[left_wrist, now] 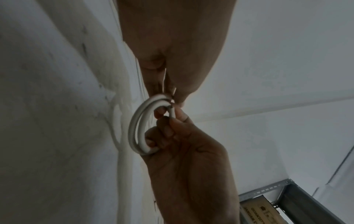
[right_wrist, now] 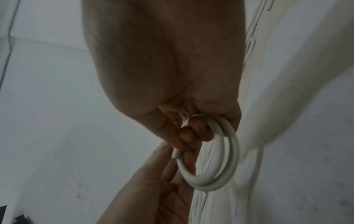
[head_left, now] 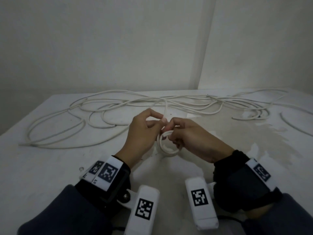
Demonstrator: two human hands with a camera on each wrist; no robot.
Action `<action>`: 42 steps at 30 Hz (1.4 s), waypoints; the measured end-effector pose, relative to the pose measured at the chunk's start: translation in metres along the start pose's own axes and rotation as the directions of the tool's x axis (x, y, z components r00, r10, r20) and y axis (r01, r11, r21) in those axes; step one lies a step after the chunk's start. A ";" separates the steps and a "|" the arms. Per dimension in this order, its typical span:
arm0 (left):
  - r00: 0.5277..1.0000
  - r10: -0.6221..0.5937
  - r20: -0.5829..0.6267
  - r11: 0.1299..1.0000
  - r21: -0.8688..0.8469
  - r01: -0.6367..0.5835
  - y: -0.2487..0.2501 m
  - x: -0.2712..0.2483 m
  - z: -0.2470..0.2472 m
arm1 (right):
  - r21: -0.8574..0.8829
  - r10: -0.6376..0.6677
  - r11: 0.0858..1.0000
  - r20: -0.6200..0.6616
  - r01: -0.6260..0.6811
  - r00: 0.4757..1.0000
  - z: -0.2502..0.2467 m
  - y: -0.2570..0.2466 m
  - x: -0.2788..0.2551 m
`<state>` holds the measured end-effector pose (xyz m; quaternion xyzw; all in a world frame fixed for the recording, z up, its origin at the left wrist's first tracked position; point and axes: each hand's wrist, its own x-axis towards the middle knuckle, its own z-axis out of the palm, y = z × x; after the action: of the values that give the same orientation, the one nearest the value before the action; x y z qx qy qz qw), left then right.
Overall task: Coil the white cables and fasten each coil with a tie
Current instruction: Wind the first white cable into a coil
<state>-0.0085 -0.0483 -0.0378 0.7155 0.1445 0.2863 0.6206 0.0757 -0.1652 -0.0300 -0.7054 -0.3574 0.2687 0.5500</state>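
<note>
A small coil of white cable (head_left: 166,148) of two or three turns hangs between my hands over the middle of the white table (head_left: 50,167). My right hand (head_left: 170,132) grips the coil (left_wrist: 137,128), with its fingers curled through the ring (right_wrist: 227,172). Its thumb and forefinger pinch the cable's cut end (left_wrist: 173,112). My left hand (head_left: 161,119) pinches the cable just above the coil. From there the free strand (head_left: 166,106) runs up and back into the loose pile. No tie is visible.
Loose white cables (head_left: 101,106) sprawl in long loops across the back of the table, from the left edge to the far right (head_left: 254,102). A wall corner stands close behind. A metal shelf frame (left_wrist: 298,195) shows in the left wrist view.
</note>
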 end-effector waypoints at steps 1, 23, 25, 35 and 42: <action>1.000 -0.002 0.021 1.000 -0.007 0.002 -0.001 0.000 0.001 | -0.037 -0.009 0.999 -0.007 0.009 1.000 0.000 -0.001 -0.001; 0.961 0.207 0.182 0.938 0.242 -0.248 0.007 -0.002 0.000 | -0.565 -0.228 0.825 -0.285 0.029 0.931 -0.021 -0.006 -0.007; 0.960 0.238 0.145 0.951 0.167 -0.261 0.011 -0.002 0.002 | -0.624 -0.309 0.778 -0.289 0.066 0.906 -0.023 -0.008 -0.007; 0.992 0.113 -0.055 0.963 -0.240 -0.123 0.012 0.002 0.010 | 0.299 -0.180 0.936 -0.050 0.186 0.982 -0.002 -0.007 -0.005; 0.994 0.105 -0.021 0.983 -0.149 -0.107 0.010 0.004 0.004 | 0.638 0.058 0.770 -0.077 0.004 0.995 0.001 -0.010 -0.003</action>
<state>-0.0049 -0.0510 -0.0277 0.6716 0.0882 0.3336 0.6557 0.0707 -0.1656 -0.0205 -0.4943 -0.2093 0.3490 0.7682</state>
